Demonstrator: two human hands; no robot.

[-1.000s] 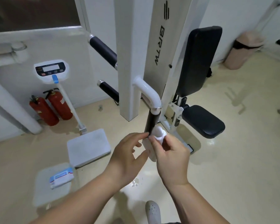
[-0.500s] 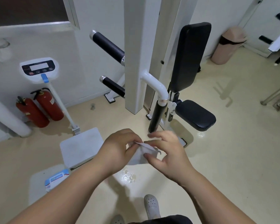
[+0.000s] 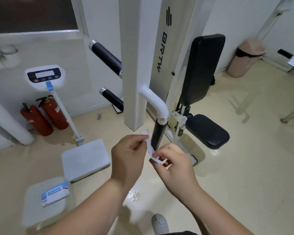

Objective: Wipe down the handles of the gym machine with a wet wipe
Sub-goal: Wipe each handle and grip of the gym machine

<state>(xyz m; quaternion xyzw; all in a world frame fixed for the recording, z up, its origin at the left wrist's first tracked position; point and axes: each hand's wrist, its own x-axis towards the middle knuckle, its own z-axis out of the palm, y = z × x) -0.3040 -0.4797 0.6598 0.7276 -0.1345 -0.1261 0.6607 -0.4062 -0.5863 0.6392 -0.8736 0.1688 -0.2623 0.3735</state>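
Wipe (image 3: 148, 144) – pinched by left hand (image 3: 128, 156) and right hand (image 3: 174, 164) | handle (image 3: 157, 135) beside | column reads BRTW (image 3: 161, 52)

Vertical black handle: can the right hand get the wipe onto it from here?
Probably yes. The right hand sits just below the handle, nothing between; but both hands pinch the wipe, and the left hand may need to release.

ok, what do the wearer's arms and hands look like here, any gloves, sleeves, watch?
Both arms are bare from where they enter the frame: no sleeves visible. The left hand and right hand wear no gloves, and no rings, watch or wristband show on the visible sides. No markings or tape. Fingernails look short and unpainted.
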